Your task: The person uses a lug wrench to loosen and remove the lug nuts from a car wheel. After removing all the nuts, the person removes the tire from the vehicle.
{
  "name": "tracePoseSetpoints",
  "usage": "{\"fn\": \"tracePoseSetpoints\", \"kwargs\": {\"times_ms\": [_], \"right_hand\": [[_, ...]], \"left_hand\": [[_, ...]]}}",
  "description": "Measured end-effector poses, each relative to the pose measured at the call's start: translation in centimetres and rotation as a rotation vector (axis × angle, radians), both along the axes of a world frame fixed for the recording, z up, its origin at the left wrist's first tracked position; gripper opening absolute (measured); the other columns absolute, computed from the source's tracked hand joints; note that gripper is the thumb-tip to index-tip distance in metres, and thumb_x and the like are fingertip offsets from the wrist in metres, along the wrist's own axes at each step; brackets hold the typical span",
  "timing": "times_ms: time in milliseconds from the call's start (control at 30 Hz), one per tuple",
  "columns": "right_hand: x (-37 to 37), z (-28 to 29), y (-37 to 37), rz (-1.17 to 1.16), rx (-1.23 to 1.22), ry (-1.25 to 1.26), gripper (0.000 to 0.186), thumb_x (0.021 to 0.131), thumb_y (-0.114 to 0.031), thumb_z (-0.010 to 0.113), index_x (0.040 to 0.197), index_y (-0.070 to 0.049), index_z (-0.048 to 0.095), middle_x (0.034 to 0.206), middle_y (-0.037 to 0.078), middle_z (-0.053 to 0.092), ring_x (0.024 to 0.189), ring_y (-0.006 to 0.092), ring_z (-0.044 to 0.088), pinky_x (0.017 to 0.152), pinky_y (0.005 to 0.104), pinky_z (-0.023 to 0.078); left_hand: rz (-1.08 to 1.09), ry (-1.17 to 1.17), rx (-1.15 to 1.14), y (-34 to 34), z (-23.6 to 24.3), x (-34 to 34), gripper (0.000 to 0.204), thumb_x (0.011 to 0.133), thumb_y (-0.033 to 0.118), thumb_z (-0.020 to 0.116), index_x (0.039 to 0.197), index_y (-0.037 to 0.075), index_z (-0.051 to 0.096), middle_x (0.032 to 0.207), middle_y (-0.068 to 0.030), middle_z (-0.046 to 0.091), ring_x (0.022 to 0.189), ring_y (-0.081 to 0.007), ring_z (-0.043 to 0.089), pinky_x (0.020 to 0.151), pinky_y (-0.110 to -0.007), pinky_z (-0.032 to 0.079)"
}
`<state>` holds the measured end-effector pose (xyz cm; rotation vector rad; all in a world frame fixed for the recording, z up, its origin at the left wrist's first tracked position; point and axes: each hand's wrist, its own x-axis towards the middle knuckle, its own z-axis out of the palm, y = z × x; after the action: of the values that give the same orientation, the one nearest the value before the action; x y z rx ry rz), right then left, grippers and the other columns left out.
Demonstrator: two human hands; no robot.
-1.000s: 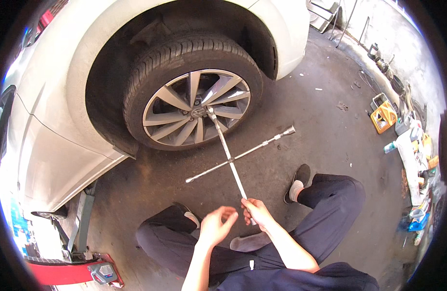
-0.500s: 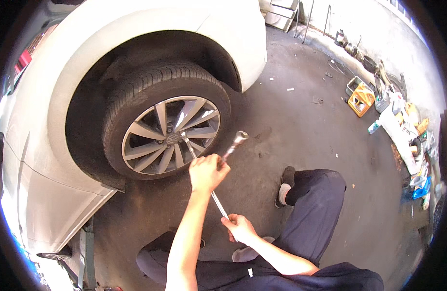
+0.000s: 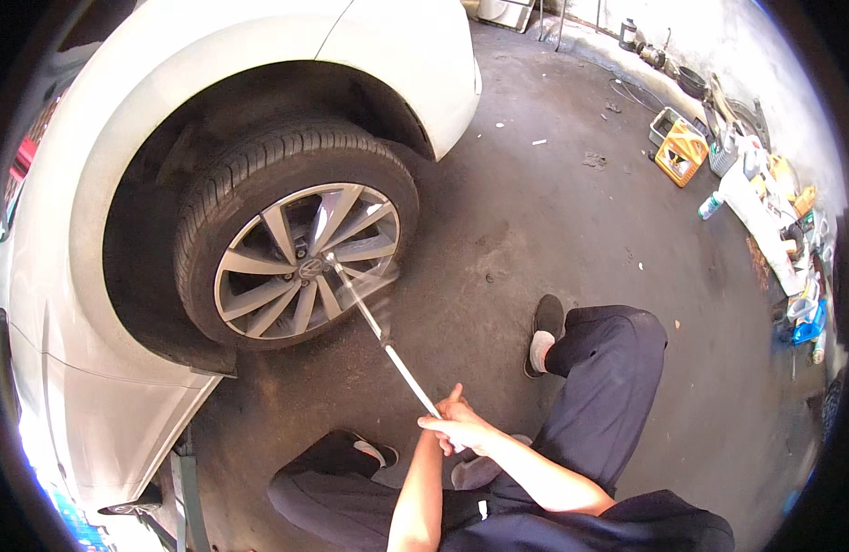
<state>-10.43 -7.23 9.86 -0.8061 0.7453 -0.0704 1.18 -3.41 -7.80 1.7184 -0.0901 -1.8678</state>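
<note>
A long silver cross wrench (image 3: pixel 408 375) runs from the lug bolts beside the centre cap of the wheel (image 3: pixel 260 313) to my hands. Its crossbar is a motion-blurred streak. My right hand (image 3: pixel 464 431) is closed round the shaft's near end. My left hand (image 3: pixel 450 403) is raised just behind it, mostly hidden by it, with a visible finger stretched out. The wheel sits in the arch of a white car (image 3: pixel 70 304).
Along the white wall at right lie an orange container (image 3: pixel 684 154), a small bottle (image 3: pixel 710 204), hoses and clutter. A grey post (image 3: pixel 190 497) stands below the car's sill at lower left. My bent legs (image 3: pixel 604 396) are on the dark floor (image 3: pixel 525 230).
My left hand has left the crossbar and come down behind my right hand. The crossbar has turned into a blur. The view has shifted, so the wheel sits further left.
</note>
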Motion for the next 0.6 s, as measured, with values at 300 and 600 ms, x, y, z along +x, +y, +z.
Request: {"fn": "tracePoseSetpoints", "kwargs": {"times_ms": [300,600], "right_hand": [[-0.8,-0.9,0.8,-0.041,0.065,-0.036,0.029,0.097,-0.029,0.071,0.100,-0.005,0.056,0.065,-0.004,0.051,0.048,0.0090,0.056,0.045,0.0261,0.050],[-0.3,-4.6,1.0,-0.075,-0.269,0.354,0.034,0.095,-0.032,0.071,0.089,-0.001,0.060,0.059,0.003,0.056,0.044,0.0149,0.058,0.041,0.0322,0.046]], "left_hand": [[-0.241,-0.666,-0.215,3.5,11.7,2.5,0.051,0.100,0.050,0.059,0.092,0.002,0.073,0.079,-0.0110,0.073,0.075,-0.0211,0.069,0.071,-0.037,0.051],[-0.031,-0.895,-0.229,5.2,20.7,4.5,0.051,0.102,0.043,0.059,0.073,0.002,0.061,0.059,-0.0040,0.060,0.057,-0.0125,0.059,0.058,-0.033,0.047]]}}
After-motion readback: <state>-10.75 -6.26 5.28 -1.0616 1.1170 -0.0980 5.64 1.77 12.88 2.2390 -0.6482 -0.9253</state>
